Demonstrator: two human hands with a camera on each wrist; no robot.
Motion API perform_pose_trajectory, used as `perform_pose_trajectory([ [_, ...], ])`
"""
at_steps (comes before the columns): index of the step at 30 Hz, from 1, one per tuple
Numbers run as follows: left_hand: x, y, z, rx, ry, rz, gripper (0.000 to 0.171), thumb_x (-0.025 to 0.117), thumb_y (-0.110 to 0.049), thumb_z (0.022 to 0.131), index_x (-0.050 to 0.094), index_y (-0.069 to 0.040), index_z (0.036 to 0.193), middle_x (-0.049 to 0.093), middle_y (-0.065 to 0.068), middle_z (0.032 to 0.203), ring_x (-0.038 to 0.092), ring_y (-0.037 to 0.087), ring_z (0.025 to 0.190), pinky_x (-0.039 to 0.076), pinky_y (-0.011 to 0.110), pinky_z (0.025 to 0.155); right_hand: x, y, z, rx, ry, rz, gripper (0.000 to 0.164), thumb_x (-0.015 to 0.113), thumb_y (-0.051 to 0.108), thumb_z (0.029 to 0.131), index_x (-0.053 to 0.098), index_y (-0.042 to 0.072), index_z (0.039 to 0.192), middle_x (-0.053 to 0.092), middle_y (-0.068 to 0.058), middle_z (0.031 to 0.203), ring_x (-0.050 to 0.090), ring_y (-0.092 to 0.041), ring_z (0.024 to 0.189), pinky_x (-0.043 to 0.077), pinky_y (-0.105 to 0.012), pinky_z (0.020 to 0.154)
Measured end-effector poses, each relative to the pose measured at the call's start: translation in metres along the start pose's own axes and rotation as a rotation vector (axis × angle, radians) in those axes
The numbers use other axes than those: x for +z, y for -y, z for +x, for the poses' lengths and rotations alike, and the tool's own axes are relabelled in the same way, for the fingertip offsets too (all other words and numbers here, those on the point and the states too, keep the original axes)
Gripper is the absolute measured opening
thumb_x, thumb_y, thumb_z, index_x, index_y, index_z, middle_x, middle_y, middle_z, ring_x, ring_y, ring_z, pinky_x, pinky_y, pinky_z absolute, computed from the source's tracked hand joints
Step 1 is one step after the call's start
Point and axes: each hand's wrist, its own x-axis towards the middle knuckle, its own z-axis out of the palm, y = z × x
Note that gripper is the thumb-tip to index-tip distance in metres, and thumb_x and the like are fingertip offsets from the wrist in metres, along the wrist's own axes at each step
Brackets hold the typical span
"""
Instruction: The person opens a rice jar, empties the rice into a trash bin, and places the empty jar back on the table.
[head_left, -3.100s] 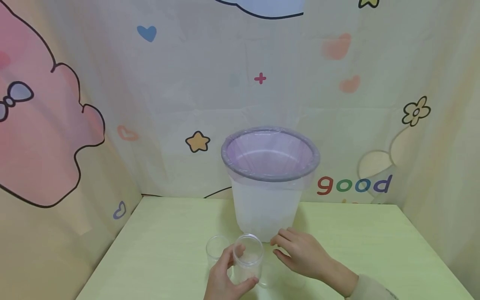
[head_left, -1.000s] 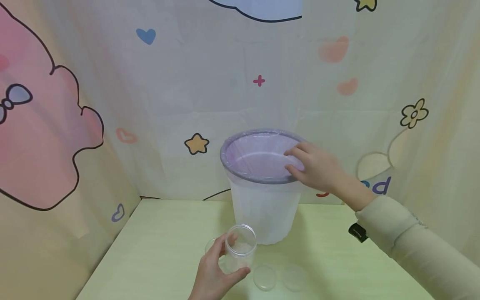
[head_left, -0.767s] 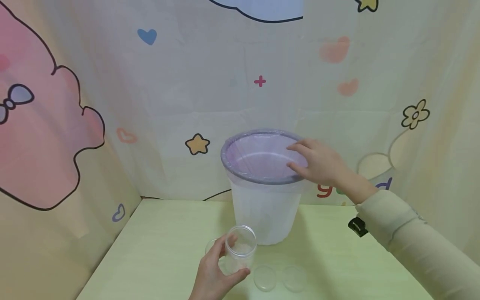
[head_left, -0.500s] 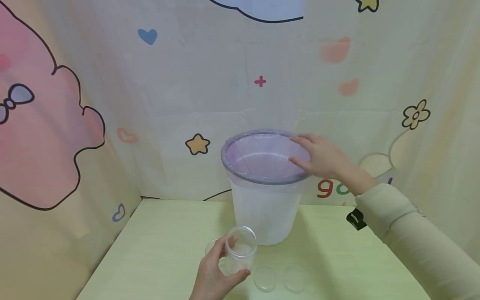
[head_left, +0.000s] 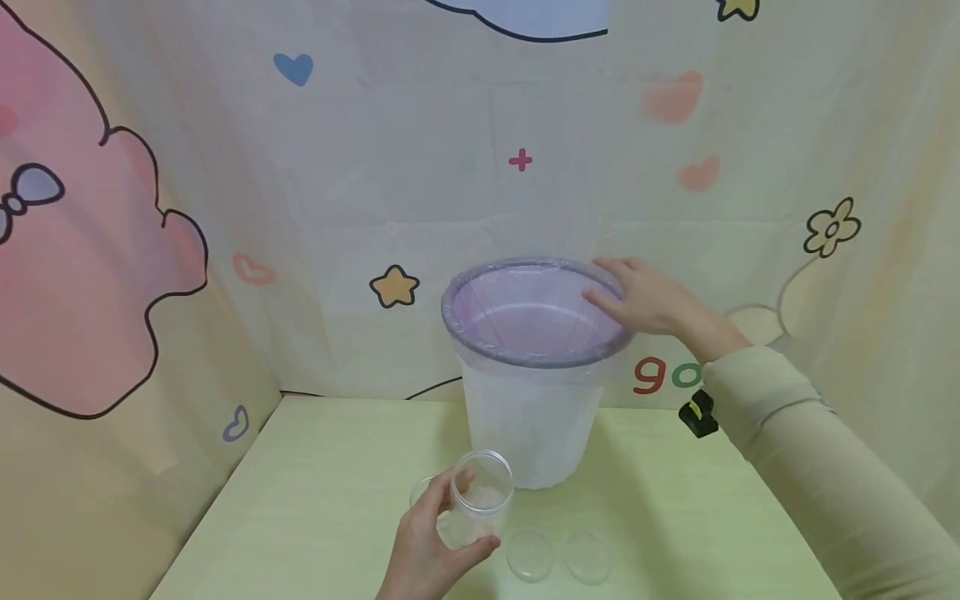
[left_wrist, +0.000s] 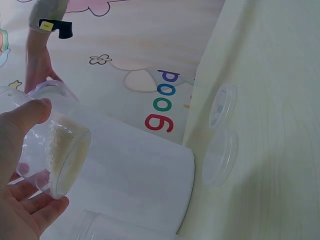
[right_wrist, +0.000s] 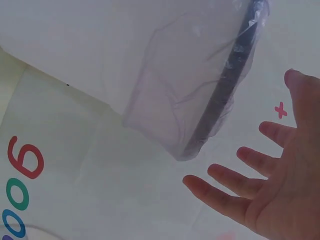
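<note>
My left hand (head_left: 427, 533) grips a clear plastic jar (head_left: 482, 504), thumb on one side and fingers on the other. The jar has no lid on, and the left wrist view shows pale rice-like grains (left_wrist: 70, 150) at its bottom. My right hand (head_left: 648, 296) is over the right side of the bin's grey rim, holding nothing. In the right wrist view its fingers (right_wrist: 225, 197) are spread and fairly straight, just off the rim. The white bin (head_left: 528, 425) has a thin purple plastic liner (head_left: 517, 317) folded over its rim.
Two clear round lids, a left one (head_left: 529, 557) and a right one (head_left: 588, 558), lie on the pale green table (head_left: 300, 500). Behind my left hand stands another clear jar (left_wrist: 115, 227), partly hidden. A printed curtain (head_left: 360, 167) closes off the back.
My right hand has risen from beside the jar to the bin's top, then shifted right and back along the rim. My left hand has moved slightly left with the jar, then stayed still.
</note>
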Motion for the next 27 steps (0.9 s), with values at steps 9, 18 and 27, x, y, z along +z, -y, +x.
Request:
perform_pose_trajectory([
  [9, -0.001, 0.001, 0.000, -0.008, 0.001, 0.004, 0.072, 0.084, -0.029, 0.061, 0.050, -0.026, 0.124, 0.061, -0.007, 0.111, 0.059, 0.007, 0.094, 0.047, 0.037, 0.083, -0.005, -0.008, 0.005, 0.116, 0.062, 0.061, 0.071, 0.040, 0.048, 0.093, 0.022, 0.001, 0.144, 0.027, -0.032, 0.141, 0.041, -0.045, 0.119, 0.046, -0.052, 0.087],
  [18, -0.003, 0.002, 0.001, 0.014, -0.027, 0.014, 0.072, 0.084, -0.029, 0.061, 0.048, -0.032, 0.123, 0.058, -0.013, 0.113, 0.058, 0.006, 0.093, 0.049, 0.036, 0.083, -0.005, -0.015, 0.002, 0.281, 0.143, 0.305, 0.075, 0.046, 0.040, 0.093, 0.015, -0.007, 0.142, 0.039, -0.035, 0.129, 0.048, -0.047, 0.111, 0.056, -0.036, 0.061],
  [27, -0.005, 0.003, 0.000, -0.031, -0.012, 0.004, 0.073, 0.085, -0.028, 0.060, 0.048, -0.033, 0.124, 0.061, -0.008, 0.112, 0.058, 0.006, 0.094, 0.047, 0.035, 0.084, 0.000, -0.027, 0.000, 0.359, 0.152, 0.412, 0.074, 0.046, 0.038, 0.093, 0.021, -0.017, 0.135, 0.034, -0.041, 0.128, 0.052, -0.047, 0.106, 0.056, -0.033, 0.064],
])
